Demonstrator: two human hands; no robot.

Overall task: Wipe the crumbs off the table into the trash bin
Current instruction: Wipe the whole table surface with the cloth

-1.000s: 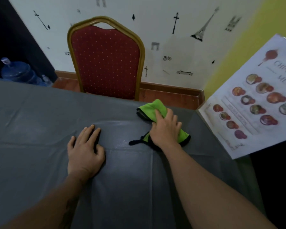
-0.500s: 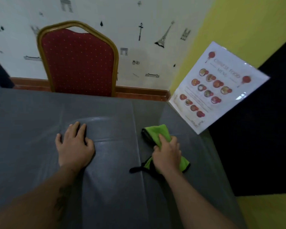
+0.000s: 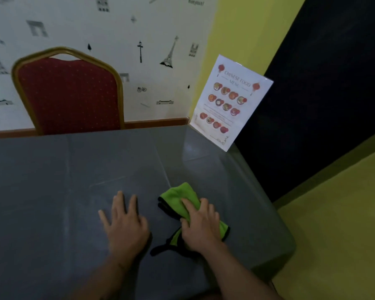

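Green cloth [image 3: 178, 194] lies on the grey table [image 3: 52, 180], near its right edge. Long axis runs from far-left to near-right; black trim trails toward us. We see the right hand [image 3: 200, 226] pressing on the cloth, fingers curled over its bunched middle. Left hand [image 3: 126, 224] lies flat on the table just beside it, fingers spread. Menu card [image 3: 230, 100] stands upright at the far right corner.

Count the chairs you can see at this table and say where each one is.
1. A red chair with a gold frame stands at the far side of the table, against the wall. Others may sit outside the view.
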